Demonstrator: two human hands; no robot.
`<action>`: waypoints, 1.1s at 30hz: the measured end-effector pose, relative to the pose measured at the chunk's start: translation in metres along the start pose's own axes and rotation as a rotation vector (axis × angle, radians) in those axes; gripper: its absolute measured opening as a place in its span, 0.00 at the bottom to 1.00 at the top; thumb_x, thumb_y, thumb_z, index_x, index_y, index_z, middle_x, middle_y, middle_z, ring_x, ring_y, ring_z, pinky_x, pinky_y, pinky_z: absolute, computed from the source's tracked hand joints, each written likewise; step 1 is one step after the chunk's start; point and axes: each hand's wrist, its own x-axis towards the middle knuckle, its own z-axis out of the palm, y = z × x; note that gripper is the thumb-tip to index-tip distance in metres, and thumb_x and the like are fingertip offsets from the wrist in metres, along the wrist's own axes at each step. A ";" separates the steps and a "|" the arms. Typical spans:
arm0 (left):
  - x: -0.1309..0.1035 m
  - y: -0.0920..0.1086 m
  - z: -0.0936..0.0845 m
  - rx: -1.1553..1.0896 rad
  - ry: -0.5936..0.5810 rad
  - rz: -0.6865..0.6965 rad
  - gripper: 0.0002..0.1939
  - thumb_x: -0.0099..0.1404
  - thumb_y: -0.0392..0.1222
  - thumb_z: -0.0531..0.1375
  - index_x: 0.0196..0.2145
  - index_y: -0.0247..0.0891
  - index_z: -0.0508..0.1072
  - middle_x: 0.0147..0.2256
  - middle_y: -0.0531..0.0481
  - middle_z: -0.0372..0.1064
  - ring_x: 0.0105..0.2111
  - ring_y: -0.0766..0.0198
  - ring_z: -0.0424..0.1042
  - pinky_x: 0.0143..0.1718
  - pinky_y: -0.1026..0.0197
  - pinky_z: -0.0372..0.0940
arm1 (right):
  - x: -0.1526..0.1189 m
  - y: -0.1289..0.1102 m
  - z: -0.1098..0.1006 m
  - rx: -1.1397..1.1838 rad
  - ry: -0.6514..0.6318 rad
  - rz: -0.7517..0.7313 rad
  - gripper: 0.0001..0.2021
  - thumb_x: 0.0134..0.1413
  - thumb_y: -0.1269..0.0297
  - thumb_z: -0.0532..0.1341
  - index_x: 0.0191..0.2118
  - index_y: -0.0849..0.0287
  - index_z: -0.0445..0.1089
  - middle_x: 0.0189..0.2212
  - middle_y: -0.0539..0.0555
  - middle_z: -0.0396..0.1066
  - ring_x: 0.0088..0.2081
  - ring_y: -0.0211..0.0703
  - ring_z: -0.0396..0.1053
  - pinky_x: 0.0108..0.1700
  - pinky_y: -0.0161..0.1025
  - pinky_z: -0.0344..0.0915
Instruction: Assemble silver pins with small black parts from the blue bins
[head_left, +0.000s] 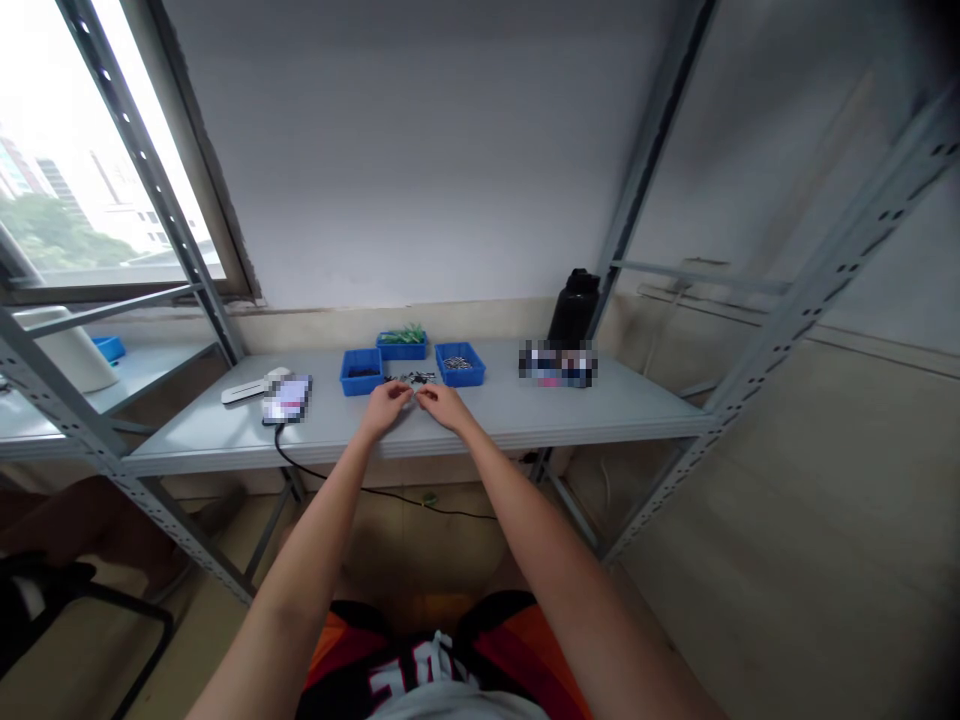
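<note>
Near the middle of the frame, the person's left hand and right hand meet almost fingertip to fingertip over the gray shelf. The fingers of both curl inward; I cannot tell whether either hand pinches anything. Just beyond them, at the center, lie small dark pieces, between 2 of the 3 blue trays: the left tray holds dark bits, the right tray silvery ones. Behind, the back tray holds green strips. A black bottle stands right of center.
</note>
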 end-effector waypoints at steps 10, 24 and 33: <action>0.000 0.003 -0.001 0.091 -0.039 0.007 0.09 0.57 0.43 0.62 0.31 0.34 0.78 0.30 0.44 0.76 0.31 0.60 0.71 0.37 0.59 0.63 | 0.002 0.007 0.002 0.095 0.086 0.055 0.09 0.58 0.59 0.57 0.35 0.58 0.71 0.24 0.49 0.71 0.27 0.39 0.67 0.34 0.35 0.62; -0.003 0.009 -0.004 0.045 -0.026 0.030 0.13 0.59 0.46 0.61 0.31 0.33 0.79 0.30 0.46 0.76 0.32 0.61 0.71 0.37 0.61 0.63 | 0.000 0.003 0.001 -0.020 -0.018 0.014 0.08 0.58 0.66 0.57 0.34 0.59 0.73 0.27 0.51 0.73 0.31 0.39 0.68 0.37 0.35 0.60; 0.002 -0.004 0.002 -0.040 0.034 -0.033 0.12 0.60 0.47 0.60 0.34 0.35 0.74 0.32 0.44 0.75 0.34 0.59 0.73 0.32 0.62 0.65 | 0.001 0.001 0.001 -0.031 -0.045 0.033 0.07 0.58 0.66 0.58 0.34 0.59 0.73 0.27 0.51 0.73 0.32 0.39 0.69 0.38 0.36 0.60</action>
